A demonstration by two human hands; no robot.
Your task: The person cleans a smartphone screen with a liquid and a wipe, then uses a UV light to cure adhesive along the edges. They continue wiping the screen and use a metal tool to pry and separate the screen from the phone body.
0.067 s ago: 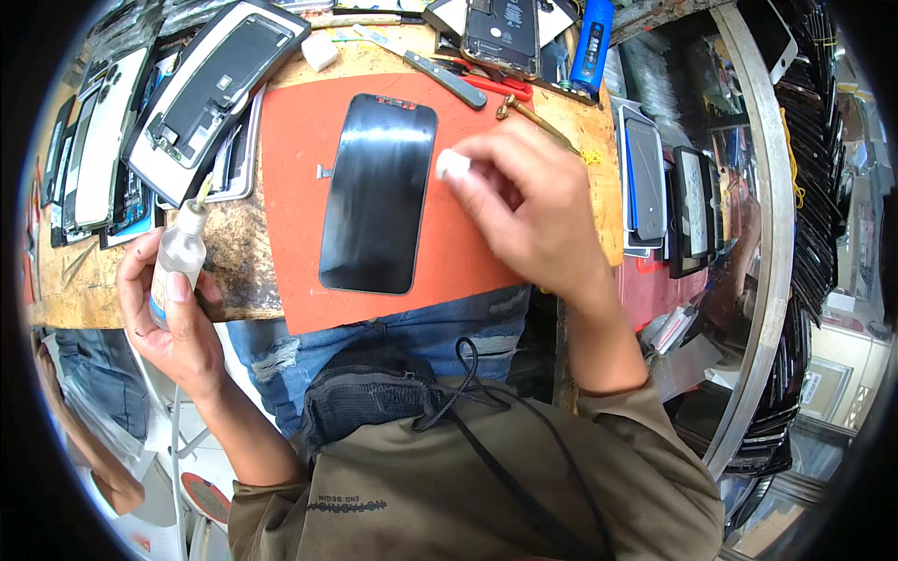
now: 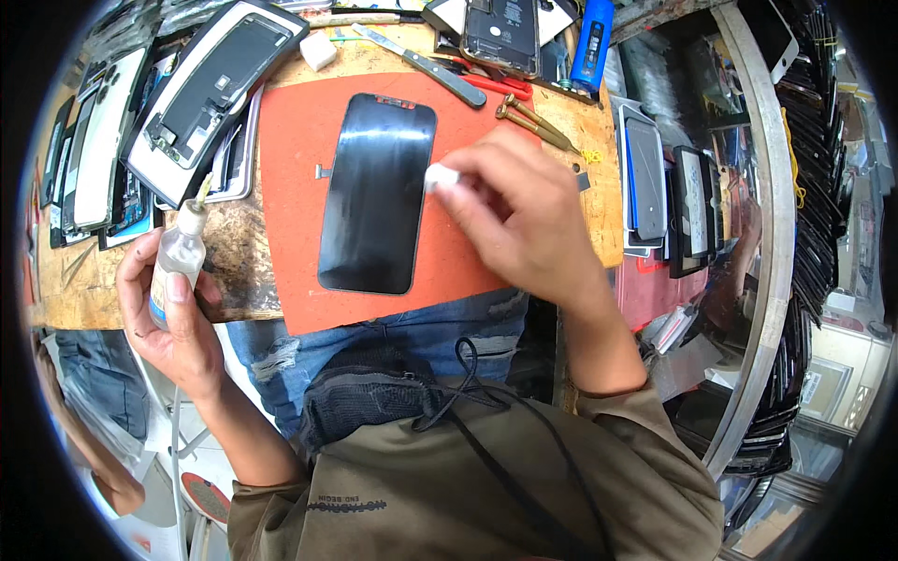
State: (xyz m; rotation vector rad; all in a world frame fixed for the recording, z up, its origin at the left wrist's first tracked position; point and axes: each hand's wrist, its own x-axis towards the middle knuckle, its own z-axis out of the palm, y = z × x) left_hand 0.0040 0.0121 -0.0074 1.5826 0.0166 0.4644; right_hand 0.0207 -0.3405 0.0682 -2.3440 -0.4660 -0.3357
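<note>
At the bench's [image 2: 238,243] near edge, toward its left corner, I note the left hand [image 2: 192,341] closed around a clear bottle [image 2: 182,251], held upright with its slim nozzle pointing toward the far side. I record an orange mat [image 2: 295,187] reaching the near edge at mid-bench. On it lies a black phone screen panel [image 2: 374,201], flat, glossy face up, its long sides running from the near edge toward the far edge; a small flex tab [image 2: 324,172] projects from its left side. Over the mat's right half, my right hand [image 2: 533,215] pinches a small white pad [image 2: 441,178] between thumb and fingers, right at the panel's right side; whether pad and glass touch, I cannot tell. Toward the far left corner I find an opened phone housing [image 2: 210,103], tilted. Along the far edge, left to right, I list a white cube [image 2: 319,52], a grey-handled blade [image 2: 444,84], an opened phone [image 2: 500,37] and a blue tool [image 2: 591,47] near the far right corner.
</note>
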